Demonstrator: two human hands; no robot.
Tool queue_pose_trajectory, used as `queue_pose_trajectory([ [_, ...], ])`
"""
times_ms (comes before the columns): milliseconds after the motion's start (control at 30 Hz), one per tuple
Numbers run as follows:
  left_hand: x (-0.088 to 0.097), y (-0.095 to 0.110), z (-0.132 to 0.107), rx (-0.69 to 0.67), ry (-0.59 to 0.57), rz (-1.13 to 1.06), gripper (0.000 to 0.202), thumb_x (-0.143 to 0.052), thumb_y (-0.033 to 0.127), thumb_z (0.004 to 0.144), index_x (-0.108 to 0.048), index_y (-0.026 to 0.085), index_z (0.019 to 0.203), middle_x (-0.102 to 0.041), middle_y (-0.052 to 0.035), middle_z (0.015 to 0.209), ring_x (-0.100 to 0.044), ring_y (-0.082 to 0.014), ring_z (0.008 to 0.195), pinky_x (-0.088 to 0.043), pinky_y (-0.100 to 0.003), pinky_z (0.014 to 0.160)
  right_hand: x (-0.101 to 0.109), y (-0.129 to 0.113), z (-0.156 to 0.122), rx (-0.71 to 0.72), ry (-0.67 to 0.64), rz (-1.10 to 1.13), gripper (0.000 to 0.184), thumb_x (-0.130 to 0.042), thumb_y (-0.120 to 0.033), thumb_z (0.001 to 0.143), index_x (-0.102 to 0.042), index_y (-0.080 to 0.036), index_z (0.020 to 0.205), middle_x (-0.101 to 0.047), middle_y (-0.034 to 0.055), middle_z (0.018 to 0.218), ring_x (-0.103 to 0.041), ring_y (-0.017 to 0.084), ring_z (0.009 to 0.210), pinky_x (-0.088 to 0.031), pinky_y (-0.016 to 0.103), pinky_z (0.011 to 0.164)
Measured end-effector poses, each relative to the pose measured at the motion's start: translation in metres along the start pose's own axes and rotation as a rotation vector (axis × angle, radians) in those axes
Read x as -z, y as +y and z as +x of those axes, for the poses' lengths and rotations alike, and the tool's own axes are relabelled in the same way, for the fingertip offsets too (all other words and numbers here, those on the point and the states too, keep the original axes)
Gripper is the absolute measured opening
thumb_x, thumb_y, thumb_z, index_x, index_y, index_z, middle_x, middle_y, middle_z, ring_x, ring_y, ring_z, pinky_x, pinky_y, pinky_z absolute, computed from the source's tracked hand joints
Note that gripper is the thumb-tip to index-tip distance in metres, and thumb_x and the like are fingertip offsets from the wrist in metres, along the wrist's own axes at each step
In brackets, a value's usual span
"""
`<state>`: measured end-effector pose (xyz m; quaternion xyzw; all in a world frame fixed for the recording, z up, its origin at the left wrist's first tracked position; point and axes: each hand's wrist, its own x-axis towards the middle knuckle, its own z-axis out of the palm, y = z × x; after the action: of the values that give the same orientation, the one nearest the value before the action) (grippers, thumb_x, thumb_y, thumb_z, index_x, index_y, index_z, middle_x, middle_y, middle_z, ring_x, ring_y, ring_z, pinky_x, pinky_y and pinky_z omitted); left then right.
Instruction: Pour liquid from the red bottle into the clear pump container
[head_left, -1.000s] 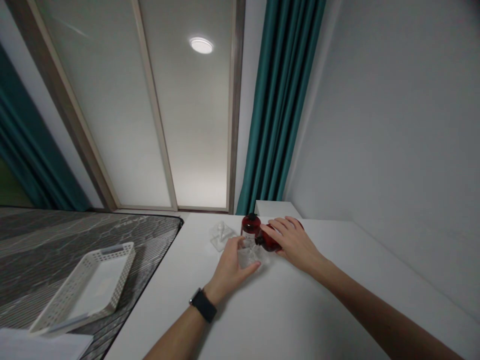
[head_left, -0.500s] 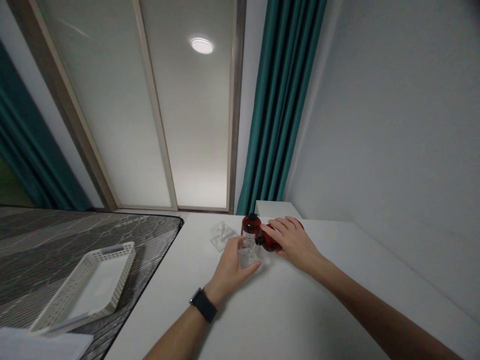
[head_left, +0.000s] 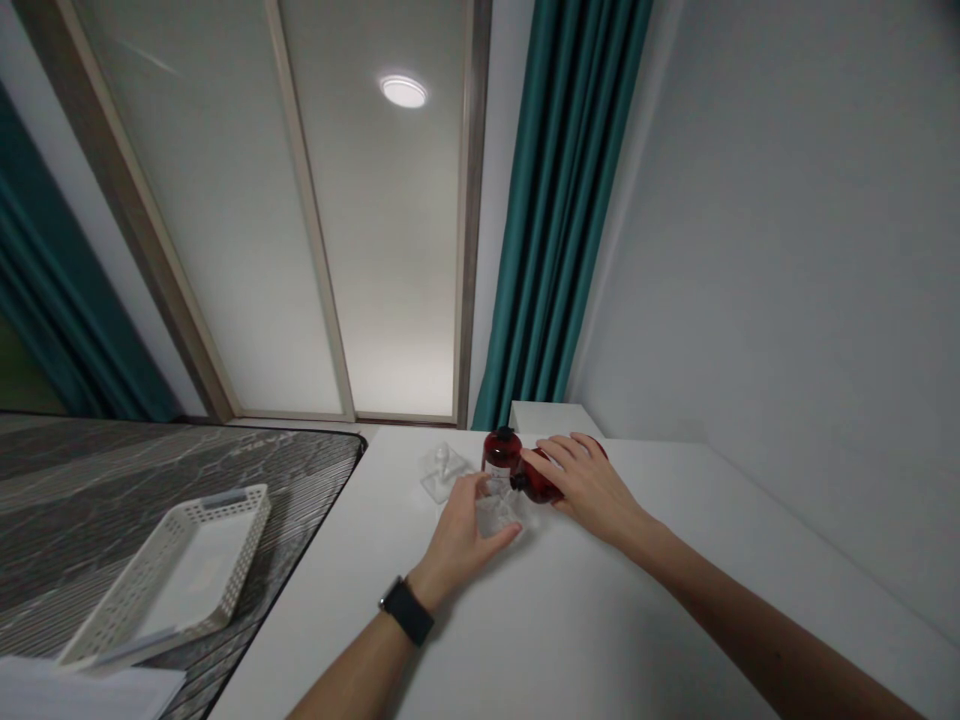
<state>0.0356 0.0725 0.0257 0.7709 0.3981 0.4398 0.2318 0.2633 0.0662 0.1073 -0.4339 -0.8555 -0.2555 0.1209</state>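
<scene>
Along the white table (head_left: 540,630), 1 upright red bottle (head_left: 502,446) bears a pale label (head_left: 496,471) — any writing too small to read — beside 1 tilted red bottle (head_left: 541,486) wrapped by the right hand (head_left: 589,485), while the left hand (head_left: 459,530) curves wide about a clear container (head_left: 496,515), contact unclear.

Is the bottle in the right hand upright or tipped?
Tipped: the red-brown bottle leans sideways under the right hand, its dark neck pointing left.

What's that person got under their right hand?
Under the right hand is a tipped dark-red bottle, its neck end showing at left. The hand covers its middle, so any label there can't be seen.
</scene>
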Motion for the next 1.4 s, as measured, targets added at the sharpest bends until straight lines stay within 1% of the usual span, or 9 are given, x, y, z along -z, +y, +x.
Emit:
queue_pose_trajectory([
  [267,-0.0006,-0.0020,-0.0003,-0.014,0.008,0.001,0.059,-0.076,0.032,0.078,-0.046,0.018,0.127,-0.057,-0.0099,0.117,-0.057,-0.0271,0.106,-0.049,-0.047,0.094,0.0022,-0.0007,0.0005,0.003,0.011,-0.004,0.073,-0.081,-0.016,0.075,-0.048,-0.026,0.140,-0.066,0.0090,0.127,-0.058,0.029,0.117,-0.035,0.046,0.105],
  [433,-0.0002,-0.0010,-0.0002,-0.011,0.007,-0.009,0.060,-0.077,0.032,0.078,-0.046,0.019,0.127,-0.057,-0.0101,0.117,-0.057,-0.0274,0.106,-0.049,-0.048,0.095,0.0030,-0.0006,0.0006,0.011,0.018,-0.003,0.073,-0.080,-0.015,0.075,-0.048,-0.026,0.140,-0.067,0.0086,0.127,-0.058,0.030,0.116,-0.037,0.047,0.104],
  [700,-0.0005,-0.0015,-0.0003,0.002,-0.003,-0.013,0.061,-0.076,0.032,0.077,-0.046,0.018,0.128,-0.057,-0.0099,0.117,-0.057,-0.0270,0.106,-0.049,-0.048,0.095,0.0030,-0.0009,0.0018,0.003,0.008,-0.011,0.073,-0.081,-0.015,0.073,-0.050,-0.026,0.139,-0.066,0.0091,0.128,-0.058,0.030,0.117,-0.035,0.048,0.105],
  [967,-0.0006,-0.0017,-0.0004,0.003,0.001,-0.013,0.061,-0.076,0.032,0.077,-0.046,0.019,0.129,-0.057,-0.0101,0.118,-0.057,-0.0279,0.108,-0.049,-0.049,0.096,0.0017,-0.0001,0.0011,0.017,0.006,-0.011,0.075,-0.082,-0.017,0.073,-0.049,-0.025,0.140,-0.065,0.0101,0.130,-0.056,0.030,0.119,-0.033,0.047,0.106],
  [1400,0.0001,-0.0004,-0.0003,-0.001,0.008,-0.005,0.061,-0.077,0.032,0.077,-0.046,0.018,0.128,-0.057,-0.0101,0.117,-0.057,-0.0275,0.106,-0.050,-0.048,0.095,0.0040,-0.0005,0.0019,0.020,0.013,-0.018,0.073,-0.080,-0.015,0.074,-0.049,-0.026,0.139,-0.066,0.0093,0.130,-0.058,0.030,0.118,-0.035,0.048,0.105],
])
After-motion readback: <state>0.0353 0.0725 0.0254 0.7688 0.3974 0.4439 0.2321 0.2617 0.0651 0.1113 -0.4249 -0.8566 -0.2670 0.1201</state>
